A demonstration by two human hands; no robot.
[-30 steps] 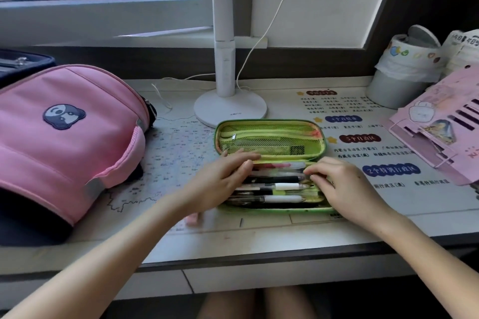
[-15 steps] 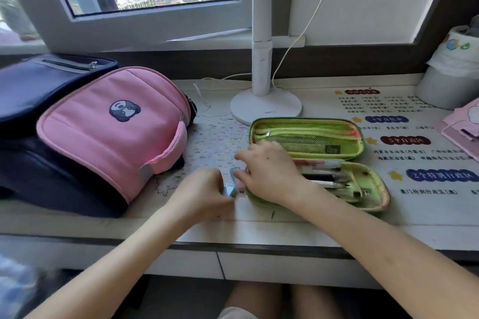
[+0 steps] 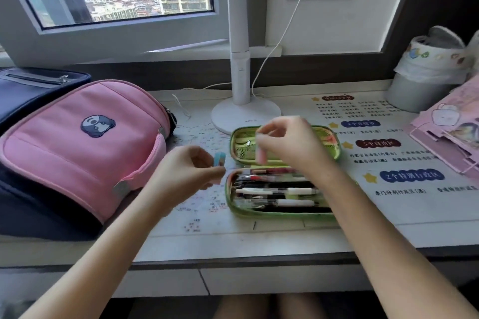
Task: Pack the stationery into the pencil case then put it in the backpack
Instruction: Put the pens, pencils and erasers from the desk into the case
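— What's each hand got?

— The left hand (image 3: pixel 190 171) has its grip pinched shut on a small blue eraser (image 3: pixel 219 158); thumb and fingers close round its lower part and the blue top pokes up above them. It hangs just left of the pencil case (image 3: pixel 282 211), a little above the bench (image 3: pixel 233 241).

— And the other?

— The right hand (image 3: pixel 293 142) is raised over the far half of the pencil case, fingertips drawn together on a pale pink eraser (image 3: pixel 261 154) that dangles below them. It's blurred, so I can't say more about that one than its colour and blocky shape.

— Is the pencil case shut?

— No, it lies flat and wide open on the bench. The far half is the lid, with a green mesh pocket (image 3: pixel 243 149) and a little zip pull. The near half is packed with pens (image 3: pixel 274 191) lying lengthwise, side by side: white barrels, dark ones, one with red on it.

— Where's the backpack?

— The backpack (image 3: pixel 77 142) lies well left of the pencil case, on the same bench, pink front panel up, with a small panda patch on it and dark navy cloth beneath and behind.

— Anything else round the pencil case?

— A white lamp (image 3: pixel 245 111) stands just behind it, its round base nearly touching the lid, with a white cable (image 3: pixel 285 31) running up to a dark wall plate. Far to the right of the pencil case sits a grey bin (image 3: pixel 412 93) with a patterned liner, and a pink paper stand (image 3: pixel 451 140) in front of that. Under the pencil case the bench carries a printed mat (image 3: pixel 404 189) with stars and coloured labels.
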